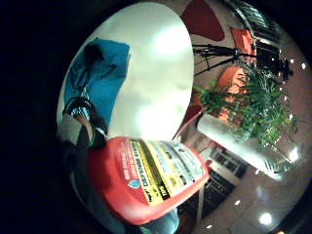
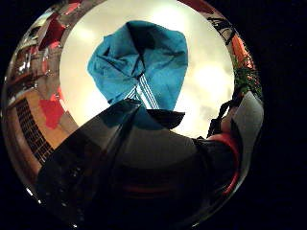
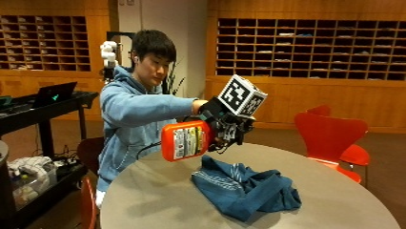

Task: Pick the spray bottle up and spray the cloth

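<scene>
In the outside view a person at a round grey table [image 3: 317, 200] holds a red spray bottle [image 3: 185, 140] up in the air, tilted, with the gloved right hand [image 3: 218, 125] gripping its neck. A crumpled blue cloth [image 3: 244, 188] lies on the table, below and in front of the bottle's head. The little finger side palm view shows the bottle's red body [image 1: 146, 180] with its yellow and white label close to the palm, and the cloth [image 1: 100, 75] on the table beyond. In the thumb side palm view the bottle's dark head [image 2: 120, 158] points toward the cloth [image 2: 141, 67].
An orange chair [image 3: 333, 136] stands at the table's far right side and another chair edge [image 3: 89, 202] at the near left. A black cart [image 3: 38, 143] with a laptop stands left of the person. A potted plant [image 1: 253, 105] stands beside the table.
</scene>
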The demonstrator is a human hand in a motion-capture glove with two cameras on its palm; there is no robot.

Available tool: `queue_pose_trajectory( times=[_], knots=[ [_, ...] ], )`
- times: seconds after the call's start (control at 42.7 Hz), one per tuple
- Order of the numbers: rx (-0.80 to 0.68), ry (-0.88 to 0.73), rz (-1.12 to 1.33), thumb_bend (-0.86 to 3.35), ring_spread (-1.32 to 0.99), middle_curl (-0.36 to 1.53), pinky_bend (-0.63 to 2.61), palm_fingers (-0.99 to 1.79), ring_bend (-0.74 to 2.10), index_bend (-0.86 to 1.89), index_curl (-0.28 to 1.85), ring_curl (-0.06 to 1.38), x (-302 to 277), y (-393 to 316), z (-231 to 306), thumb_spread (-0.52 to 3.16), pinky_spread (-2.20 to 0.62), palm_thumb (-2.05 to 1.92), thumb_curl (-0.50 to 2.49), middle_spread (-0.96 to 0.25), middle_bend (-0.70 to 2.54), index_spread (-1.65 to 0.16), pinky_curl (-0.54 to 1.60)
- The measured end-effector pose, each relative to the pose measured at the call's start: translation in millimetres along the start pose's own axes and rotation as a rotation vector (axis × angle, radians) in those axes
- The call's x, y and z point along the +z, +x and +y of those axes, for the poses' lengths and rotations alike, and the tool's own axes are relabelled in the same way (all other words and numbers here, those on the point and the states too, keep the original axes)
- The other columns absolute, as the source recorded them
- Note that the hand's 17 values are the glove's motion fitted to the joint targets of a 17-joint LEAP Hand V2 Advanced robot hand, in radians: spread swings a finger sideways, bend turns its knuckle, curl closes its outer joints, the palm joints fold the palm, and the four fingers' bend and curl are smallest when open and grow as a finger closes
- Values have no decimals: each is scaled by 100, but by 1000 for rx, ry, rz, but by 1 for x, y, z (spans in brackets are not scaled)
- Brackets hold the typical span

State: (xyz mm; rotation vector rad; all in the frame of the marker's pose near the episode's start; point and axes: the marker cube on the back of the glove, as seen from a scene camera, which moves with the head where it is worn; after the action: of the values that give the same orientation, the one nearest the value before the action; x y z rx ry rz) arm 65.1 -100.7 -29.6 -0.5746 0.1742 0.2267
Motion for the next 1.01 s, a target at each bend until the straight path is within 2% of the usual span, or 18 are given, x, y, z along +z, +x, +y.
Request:
queue_pose_trajectory(
  times=[0.187,0.398,0.492,0.585,0.819,1.007],
  knots=[
    [-92,79,-127,-3,-20,47,33,139,50,49,52,42,-11,-15,9,15,-26,89,77,-14,56,-20,37],
    [-333,428,-572,-3,-20,47,33,139,50,49,52,42,-72,-45,52,15,-26,89,78,-15,56,-21,37],
    [-378,566,-779,-3,-20,47,33,139,50,49,52,42,-89,-65,65,15,-25,89,78,-15,56,-21,37],
    [-403,625,-944,-3,-20,47,34,139,50,49,52,42,-99,-86,71,14,-25,89,78,-15,56,-21,37],
    [-469,735,-1256,-3,-19,47,34,139,50,49,52,42,-109,-155,61,14,-25,90,78,-15,56,-21,37],
    [-463,813,-1401,-3,-19,47,34,139,50,49,52,42,-89,-224,23,14,-24,90,78,-14,56,-20,38]
  ],
)
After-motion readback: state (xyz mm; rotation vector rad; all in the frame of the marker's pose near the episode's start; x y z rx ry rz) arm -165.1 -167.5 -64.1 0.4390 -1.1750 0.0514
